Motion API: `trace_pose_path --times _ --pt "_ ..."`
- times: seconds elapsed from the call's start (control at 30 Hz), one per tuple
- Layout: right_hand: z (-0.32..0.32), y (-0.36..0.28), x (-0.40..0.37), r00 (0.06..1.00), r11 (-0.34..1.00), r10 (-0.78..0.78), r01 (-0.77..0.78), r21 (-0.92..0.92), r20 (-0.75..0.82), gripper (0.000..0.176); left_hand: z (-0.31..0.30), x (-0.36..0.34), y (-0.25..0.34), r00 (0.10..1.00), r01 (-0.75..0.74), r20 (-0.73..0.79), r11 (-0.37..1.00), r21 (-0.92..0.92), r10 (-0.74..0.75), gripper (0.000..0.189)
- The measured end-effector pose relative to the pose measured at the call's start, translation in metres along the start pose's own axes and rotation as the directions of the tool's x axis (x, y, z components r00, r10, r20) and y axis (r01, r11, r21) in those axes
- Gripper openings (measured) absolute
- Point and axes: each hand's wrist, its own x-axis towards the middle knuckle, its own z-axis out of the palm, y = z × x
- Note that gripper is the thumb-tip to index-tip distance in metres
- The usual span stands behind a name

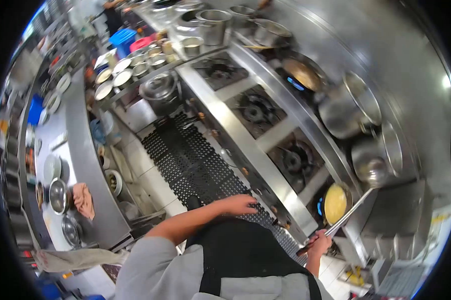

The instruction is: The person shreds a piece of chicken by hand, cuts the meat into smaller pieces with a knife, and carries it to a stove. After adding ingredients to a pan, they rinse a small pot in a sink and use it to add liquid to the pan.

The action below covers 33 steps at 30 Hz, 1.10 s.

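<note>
My right hand (319,243) is closed round the dark grip of a long-handled ladle (349,212). The ladle's metal bowl overlaps a large steel pot (394,150) at the back right of the stove. Its handle slants across the edge of a pan with yellow food (335,204) in it, and a blue flame shows beside that pan. Held in front of my black apron (255,250), my left hand (240,204) has its fingers stretched out and holds nothing. The stove's front edge is just to its right.
Three burners (291,159) run along the steel stove. Behind them stand a pan of brown liquid (303,74) and a tall pot (348,107). A black perforated mat (185,155) covers the floor. Left is a counter with a metal bowl (59,196) and a pink cloth (84,200).
</note>
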Motion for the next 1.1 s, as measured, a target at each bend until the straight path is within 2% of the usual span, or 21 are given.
trace_pose_path --times 0.03,0.07,0.13,0.17,0.2,0.23,0.27,0.33,0.37,0.4,0.47,0.53,0.6,0.7,0.73,0.8,0.9,0.93,0.97,1.0,1.1 --pt "0.041 -0.020 -0.013 0.986 0.996 -0.069 0.058 0.073 0.152 0.008 -0.029 0.017 0.039 0.995 -0.086 0.040 0.987 -0.137 0.092 0.066" --pt "0.084 -0.042 -0.031 0.947 0.982 -0.140 0.095 0.162 0.290 0.015 -0.073 0.025 0.092 0.990 -0.075 0.106 0.983 -0.165 0.093 0.068" --pt "0.183 -0.090 -0.081 0.743 0.918 -0.394 0.352 0.185 0.541 0.053 -0.126 0.030 0.136 0.991 -0.124 -0.001 0.894 -0.431 0.136 0.081" --pt "0.220 -0.098 -0.096 0.675 0.893 -0.446 0.376 0.246 0.588 0.063 -0.155 0.037 0.143 0.979 -0.192 -0.042 0.826 -0.529 0.200 0.080" --pt "0.251 -0.105 -0.108 0.602 0.867 -0.495 0.393 0.307 0.627 0.073 -0.201 0.030 0.151 0.986 -0.098 0.063 0.839 -0.536 0.155 0.071" --pt "0.277 -0.115 -0.114 0.522 0.841 -0.503 0.482 0.248 0.689 0.068 -0.240 0.017 0.146 0.994 0.026 0.098 0.811 -0.584 0.039 0.062" --pt "0.300 -0.111 -0.122 0.535 0.843 -0.493 0.490 0.223 0.686 0.061 -0.276 -0.002 0.134 0.988 0.144 0.134 0.766 -0.627 -0.076 0.052" --pt "0.337 -0.085 -0.123 0.586 0.880 -0.352 0.472 0.045 0.730 0.050 -0.329 -0.051 0.089 0.959 0.272 0.041 0.867 -0.419 -0.281 0.038" --pt "0.356 -0.069 -0.121 0.561 0.883 -0.299 0.470 0.001 0.772 0.040 -0.335 -0.077 0.049 0.926 0.236 -0.223 0.929 -0.285 -0.303 0.036" --pt "0.377 -0.052 -0.121 0.553 0.919 -0.203 0.393 -0.038 0.808 0.036 -0.337 -0.107 0.014 0.842 0.240 -0.465 0.962 -0.133 -0.274 0.034" --pt "0.431 -0.038 -0.140 0.530 0.931 0.035 0.291 -0.220 0.847 0.032 -0.349 -0.179 -0.019 0.623 0.582 -0.541 0.797 -0.161 -0.564 0.038" --pt "0.499 -0.015 -0.144 0.430 0.922 0.202 0.220 -0.320 0.880 0.032 -0.334 -0.244 -0.080 0.451 0.762 -0.530 0.619 -0.190 -0.718 0.035" --pt "0.584 -0.011 -0.155 0.261 0.911 0.249 0.265 -0.317 0.933 0.029 -0.324 -0.304 -0.106 0.265 0.884 -0.431 0.396 -0.249 -0.862 0.034" --pt "0.741 0.002 -0.169 0.050 0.915 0.132 0.377 -0.141 0.990 0.025 -0.307 -0.386 -0.129 0.043 0.927 -0.397 0.185 -0.327 -0.917 0.032" --pt "0.802 0.012 -0.170 -0.011 0.937 0.131 0.328 -0.120 0.991 0.026 -0.305 -0.405 -0.131 -0.017 0.944 -0.405 0.119 -0.309 -0.914 0.033" --pt "0.925 0.012 -0.187 -0.046 0.951 0.112 0.295 -0.094 0.993 0.029 -0.324 -0.425 -0.105 -0.073 0.883 -0.382 0.119 -0.455 -0.921 0.036" --pt "1.104 0.018 -0.212 0.006 0.937 0.122 0.330 -0.117 0.992 0.038 -0.376 -0.418 -0.063 -0.170 0.849 -0.280 0.004 -0.528 -0.945 0.038" --pt "1.163 0.031 -0.216 -0.005 0.877 0.025 0.480 -0.020 1.000 0.046 -0.399 -0.405 -0.050 -0.237 0.828 -0.262 -0.054 -0.558 -0.935 0.039" --pt "1.211 0.031 -0.225 0.023 0.868 0.037 0.495 -0.044 0.999 0.049 -0.416 -0.397 -0.045 -0.300 0.802 -0.240 -0.108 -0.588 -0.923 0.041" --pt "1.252 0.031 -0.234 0.047 0.854 0.050 0.515 -0.067 0.998 0.052 -0.428 -0.395 -0.044 -0.305 0.799 -0.213 -0.128 -0.588 -0.928 0.041" --pt "1.342 0.042 -0.249 0.087 0.906 0.228 0.347 -0.244 0.970 0.062 -0.460 -0.384 -0.046 -0.340 0.647 -0.164 -0.104 -0.756 -0.926 0.044"
